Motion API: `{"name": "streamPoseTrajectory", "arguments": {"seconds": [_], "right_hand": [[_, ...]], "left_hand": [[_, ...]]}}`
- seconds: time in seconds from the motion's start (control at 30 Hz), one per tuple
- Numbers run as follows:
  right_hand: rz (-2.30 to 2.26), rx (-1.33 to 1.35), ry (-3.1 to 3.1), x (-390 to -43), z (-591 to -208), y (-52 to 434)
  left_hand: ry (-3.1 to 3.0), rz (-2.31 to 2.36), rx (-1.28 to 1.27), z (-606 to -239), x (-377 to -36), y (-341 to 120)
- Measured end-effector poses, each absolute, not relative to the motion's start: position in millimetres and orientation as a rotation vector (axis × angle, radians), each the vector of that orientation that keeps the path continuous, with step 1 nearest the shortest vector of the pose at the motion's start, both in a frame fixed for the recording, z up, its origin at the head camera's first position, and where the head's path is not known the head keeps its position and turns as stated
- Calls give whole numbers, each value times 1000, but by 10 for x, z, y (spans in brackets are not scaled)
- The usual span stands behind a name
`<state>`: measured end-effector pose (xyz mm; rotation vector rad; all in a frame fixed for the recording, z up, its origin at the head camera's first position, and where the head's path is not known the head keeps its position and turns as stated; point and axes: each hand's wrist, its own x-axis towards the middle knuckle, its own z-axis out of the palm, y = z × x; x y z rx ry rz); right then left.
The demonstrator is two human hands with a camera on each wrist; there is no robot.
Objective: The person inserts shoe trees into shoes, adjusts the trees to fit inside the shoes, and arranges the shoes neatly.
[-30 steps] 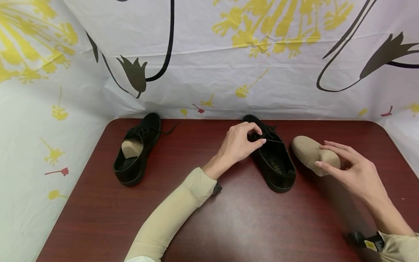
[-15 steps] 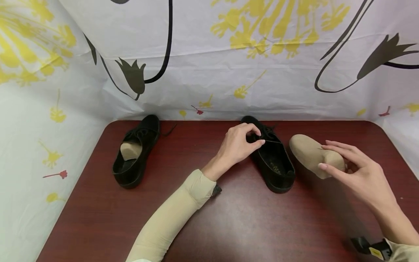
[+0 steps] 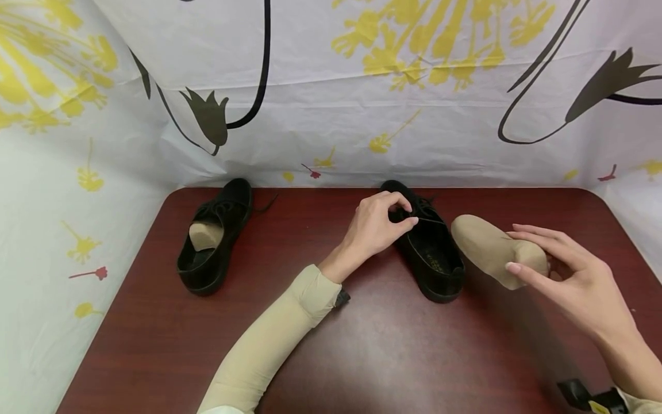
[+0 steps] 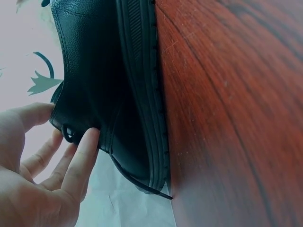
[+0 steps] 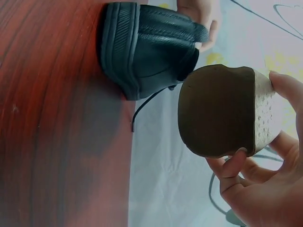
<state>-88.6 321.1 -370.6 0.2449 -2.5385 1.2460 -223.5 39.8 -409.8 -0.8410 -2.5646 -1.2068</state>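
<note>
Tan shoe form (image 3: 491,248) gripped in my right hand (image 3: 574,276), toe pointing away, just right of the empty black shoe (image 3: 429,247) on the counter (image 3: 362,345), whose lace area my left hand (image 3: 374,227) pinches, long axes roughly parallel.

Left hand (image 3: 374,227) covers the lacing of the near black shoe (image 3: 431,259). Second shoe's (image 3: 212,241) insert (image 3: 205,234) mostly buried inside. Right hand (image 3: 569,276) hides the tan form's (image 3: 486,247) rear; wrist strap (image 3: 589,397) cut by the bottom edge.
</note>
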Motion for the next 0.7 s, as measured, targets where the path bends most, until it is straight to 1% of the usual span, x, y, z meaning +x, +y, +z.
{"name": "streamPoseTrajectory", "arguments": {"seconds": [0.47, 0.7], "right_hand": [[1300, 371, -2537, -791, -3627, 3148], [1300, 381, -2587, -758, -3589, 3074]], "left_hand": [[-2557, -1216, -853, -4100, -2239, 404], [-2559, -1236, -848, -4110, -2239, 400]]}}
